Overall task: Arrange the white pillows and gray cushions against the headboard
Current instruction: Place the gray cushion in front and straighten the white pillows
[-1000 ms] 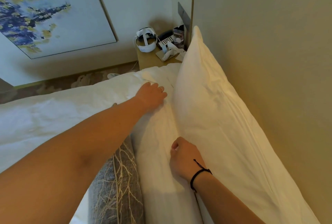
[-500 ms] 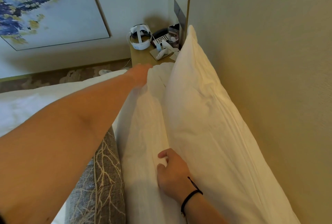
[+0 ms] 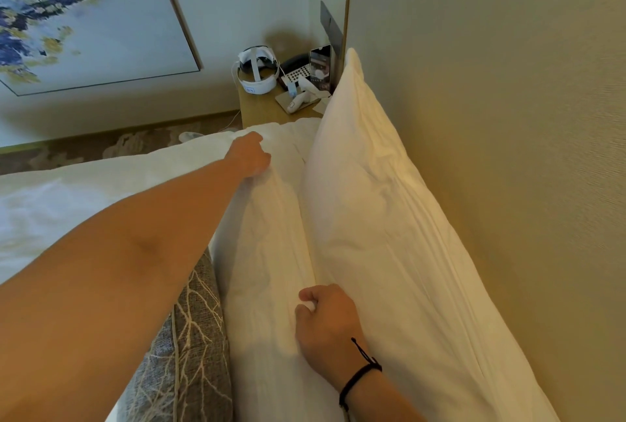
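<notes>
Hotel bedroom: bed point(image 3: 50, 204), nightstand point(image 3: 261, 110) phone point(image 3: 296, 71).

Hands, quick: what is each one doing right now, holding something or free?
Left hand: fingers curled on the far end of the front white pillow.
Right hand: fingers curled, pinching the same pillow's near edge.

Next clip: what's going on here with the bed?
A person is standing a second white pillow up in front of the white pillow that already leans on the headboard. The left hand grips the front pillow's far top edge, and the right hand pinches its fabric nearer the camera. A gray cushion with a pale branch pattern lies beside it, under the left forearm, not yet placed.
</notes>
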The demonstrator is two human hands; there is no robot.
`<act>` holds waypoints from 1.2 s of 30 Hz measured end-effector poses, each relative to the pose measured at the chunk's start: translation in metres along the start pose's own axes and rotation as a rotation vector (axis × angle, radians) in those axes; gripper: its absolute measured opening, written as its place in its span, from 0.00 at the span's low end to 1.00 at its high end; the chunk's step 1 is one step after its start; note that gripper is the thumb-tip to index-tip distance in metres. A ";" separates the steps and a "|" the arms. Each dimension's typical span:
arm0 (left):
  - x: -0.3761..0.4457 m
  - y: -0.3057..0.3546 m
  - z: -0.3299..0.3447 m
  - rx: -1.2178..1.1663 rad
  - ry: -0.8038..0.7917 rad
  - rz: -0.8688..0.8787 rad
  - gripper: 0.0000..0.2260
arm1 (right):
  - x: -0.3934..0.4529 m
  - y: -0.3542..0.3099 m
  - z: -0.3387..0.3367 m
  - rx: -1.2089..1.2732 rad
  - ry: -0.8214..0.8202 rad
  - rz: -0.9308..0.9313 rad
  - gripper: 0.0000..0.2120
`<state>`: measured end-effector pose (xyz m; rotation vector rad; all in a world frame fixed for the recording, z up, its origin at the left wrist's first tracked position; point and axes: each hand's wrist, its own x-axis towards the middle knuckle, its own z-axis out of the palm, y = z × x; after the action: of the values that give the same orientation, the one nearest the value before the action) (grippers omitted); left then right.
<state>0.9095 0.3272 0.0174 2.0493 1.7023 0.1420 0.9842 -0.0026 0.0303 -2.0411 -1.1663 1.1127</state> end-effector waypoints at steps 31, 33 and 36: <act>-0.158 -0.023 -0.006 0.977 -0.178 0.975 0.11 | -0.136 0.031 0.035 -0.693 -0.104 -0.027 0.10; -0.160 -0.017 -0.007 0.984 -0.170 0.950 0.12 | -0.137 0.034 0.037 -0.699 -0.083 -0.040 0.09; -0.162 -0.002 -0.006 0.973 -0.111 0.914 0.11 | -0.138 0.044 0.028 -0.657 0.000 -0.014 0.09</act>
<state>0.8686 0.1749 0.0567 3.3134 0.6273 -0.6168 0.9401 -0.1436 0.0370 -2.4924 -1.7065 0.7759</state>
